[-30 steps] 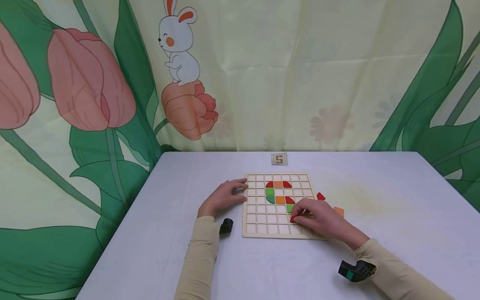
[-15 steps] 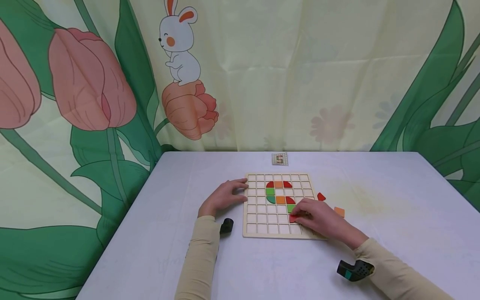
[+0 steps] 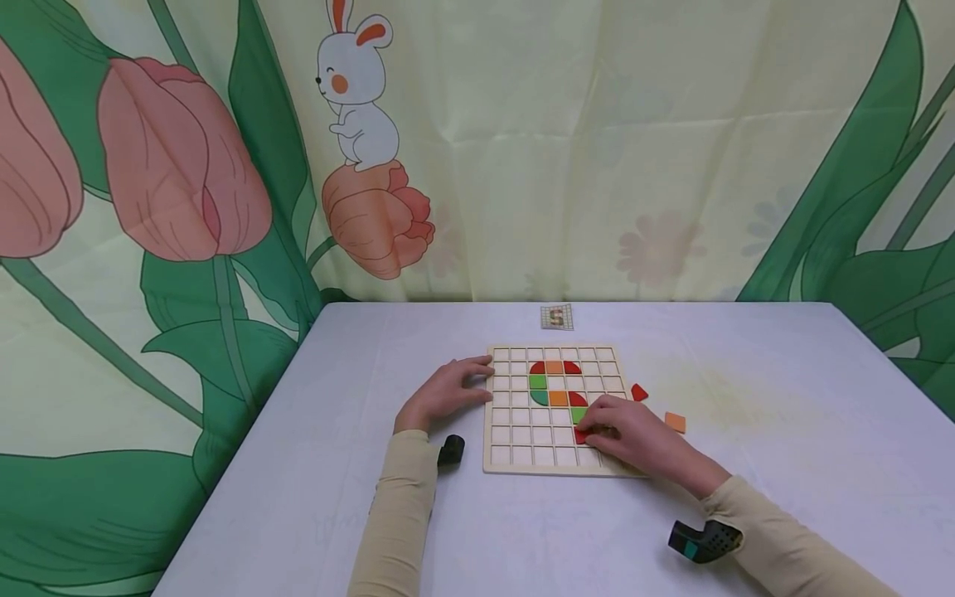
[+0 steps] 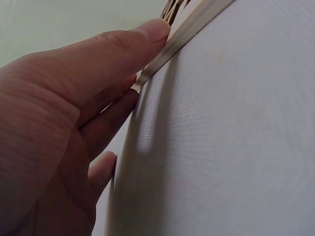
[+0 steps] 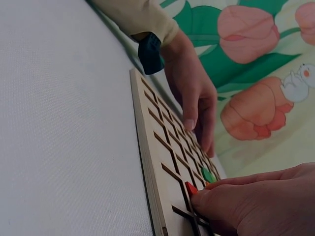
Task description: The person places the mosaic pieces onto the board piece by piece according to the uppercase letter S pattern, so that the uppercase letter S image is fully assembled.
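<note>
A wooden grid board (image 3: 522, 456) lies on the table, with red, orange and green flat pieces set in some of its cells. At its left edge, my left hand (image 3: 446, 390) rests with relaxed fingers; in the left wrist view its thumb (image 4: 155, 30) touches the wooden rim. My right hand (image 3: 630, 427) is over the lower right part of the board. Between its thumb and fingers it pinches a red piece (image 3: 581, 436), right at a cell just below a green square (image 3: 578, 414). That red piece (image 5: 191, 188) shows partly at the fingertips in the right wrist view.
Right of the board lie a loose red piece (image 3: 638, 392) and an orange square (image 3: 675, 423). A small card with a printed grid pattern (image 3: 556, 317) lies behind the board. A printed curtain (image 3: 522, 166) hangs behind the table's far edge.
The red piece under my right fingers has shifted slightly left and now lies flatter at the cell. My left hand has stayed in place.
</note>
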A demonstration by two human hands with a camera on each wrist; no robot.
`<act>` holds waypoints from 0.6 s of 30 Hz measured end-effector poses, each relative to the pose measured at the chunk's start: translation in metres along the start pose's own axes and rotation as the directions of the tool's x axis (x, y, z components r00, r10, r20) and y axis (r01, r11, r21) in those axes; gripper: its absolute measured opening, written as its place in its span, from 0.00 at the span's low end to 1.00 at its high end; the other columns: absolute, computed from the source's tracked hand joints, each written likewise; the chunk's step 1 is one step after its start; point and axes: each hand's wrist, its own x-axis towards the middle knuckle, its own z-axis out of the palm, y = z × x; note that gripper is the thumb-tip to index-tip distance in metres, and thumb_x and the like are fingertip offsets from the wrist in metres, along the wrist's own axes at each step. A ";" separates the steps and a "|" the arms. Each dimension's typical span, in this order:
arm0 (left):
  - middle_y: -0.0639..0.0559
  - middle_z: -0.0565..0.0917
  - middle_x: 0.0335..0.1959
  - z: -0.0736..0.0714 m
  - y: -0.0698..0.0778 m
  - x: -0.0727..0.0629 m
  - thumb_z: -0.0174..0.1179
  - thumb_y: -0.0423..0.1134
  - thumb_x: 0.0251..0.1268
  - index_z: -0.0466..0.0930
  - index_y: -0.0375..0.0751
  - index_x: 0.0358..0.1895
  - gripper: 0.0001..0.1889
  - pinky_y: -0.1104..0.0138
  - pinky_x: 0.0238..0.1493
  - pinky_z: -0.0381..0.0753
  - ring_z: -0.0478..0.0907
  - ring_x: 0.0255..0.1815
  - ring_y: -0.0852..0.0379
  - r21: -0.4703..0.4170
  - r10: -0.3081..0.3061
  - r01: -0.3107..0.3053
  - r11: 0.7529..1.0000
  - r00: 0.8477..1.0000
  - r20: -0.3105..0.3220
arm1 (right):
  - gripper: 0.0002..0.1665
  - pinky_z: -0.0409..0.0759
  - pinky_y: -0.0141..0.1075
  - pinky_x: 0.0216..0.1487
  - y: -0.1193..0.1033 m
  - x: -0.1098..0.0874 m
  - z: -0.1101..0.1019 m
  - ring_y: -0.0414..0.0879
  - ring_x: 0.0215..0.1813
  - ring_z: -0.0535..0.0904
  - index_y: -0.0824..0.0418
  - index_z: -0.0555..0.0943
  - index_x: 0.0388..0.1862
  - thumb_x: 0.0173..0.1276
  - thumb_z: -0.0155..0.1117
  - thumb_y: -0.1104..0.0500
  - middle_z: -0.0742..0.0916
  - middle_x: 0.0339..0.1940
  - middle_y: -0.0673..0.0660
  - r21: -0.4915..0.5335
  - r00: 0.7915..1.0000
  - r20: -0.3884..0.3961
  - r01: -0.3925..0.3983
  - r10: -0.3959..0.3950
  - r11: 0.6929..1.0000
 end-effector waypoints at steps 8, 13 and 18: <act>0.55 0.68 0.72 0.001 -0.002 0.002 0.67 0.42 0.62 0.78 0.41 0.62 0.25 0.59 0.78 0.46 0.59 0.75 0.53 0.006 -0.002 0.002 1.000 1.000 -0.005 | 0.10 0.83 0.31 0.42 -0.002 0.000 0.001 0.39 0.43 0.78 0.51 0.87 0.41 0.61 0.72 0.61 0.83 0.40 0.42 -0.007 1.000 -0.007 0.015 -0.015 1.000; 0.55 0.69 0.72 0.002 -0.003 0.002 0.67 0.42 0.62 0.78 0.41 0.62 0.24 0.59 0.78 0.46 0.59 0.75 0.53 0.003 -0.002 0.002 1.000 1.000 -0.006 | 0.09 0.83 0.31 0.42 0.000 -0.002 0.000 0.38 0.43 0.78 0.50 0.87 0.42 0.63 0.71 0.60 0.82 0.40 0.42 0.018 1.000 -0.011 -0.024 0.024 1.000; 0.56 0.68 0.72 0.001 -0.002 0.000 0.67 0.42 0.63 0.78 0.42 0.62 0.24 0.59 0.78 0.48 0.59 0.75 0.52 0.003 -0.006 0.006 1.000 1.000 -0.006 | 0.10 0.82 0.30 0.40 0.009 -0.007 -0.011 0.37 0.39 0.77 0.53 0.85 0.45 0.64 0.69 0.60 0.82 0.39 0.43 0.059 0.993 -0.050 -0.107 0.110 0.993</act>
